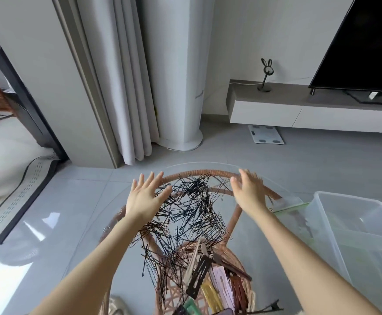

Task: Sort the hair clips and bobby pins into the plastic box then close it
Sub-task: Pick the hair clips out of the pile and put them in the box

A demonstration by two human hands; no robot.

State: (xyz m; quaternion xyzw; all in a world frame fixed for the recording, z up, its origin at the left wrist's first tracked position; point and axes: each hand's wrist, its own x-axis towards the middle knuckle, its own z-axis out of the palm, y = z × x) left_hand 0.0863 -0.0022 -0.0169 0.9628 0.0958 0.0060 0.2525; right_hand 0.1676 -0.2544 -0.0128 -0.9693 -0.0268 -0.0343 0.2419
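A big loose pile of black bobby pins lies spread on the round glass table top. My left hand rests flat at the pile's far left edge, fingers spread. At the far right edge my right hand is open too, palm turned inward. Neither hand holds anything. Nearer to me lie several hair clips in black, yellow, pink and brown. The clear plastic box stands open at the right, with its green-rimmed lid lying beside it.
The glass top sits on a rattan frame with a woven shelf below. A black alligator clip lies near the front edge. Beyond the table are grey floor tiles, a curtain, a white tower unit, a low TV cabinet and a rug at left.
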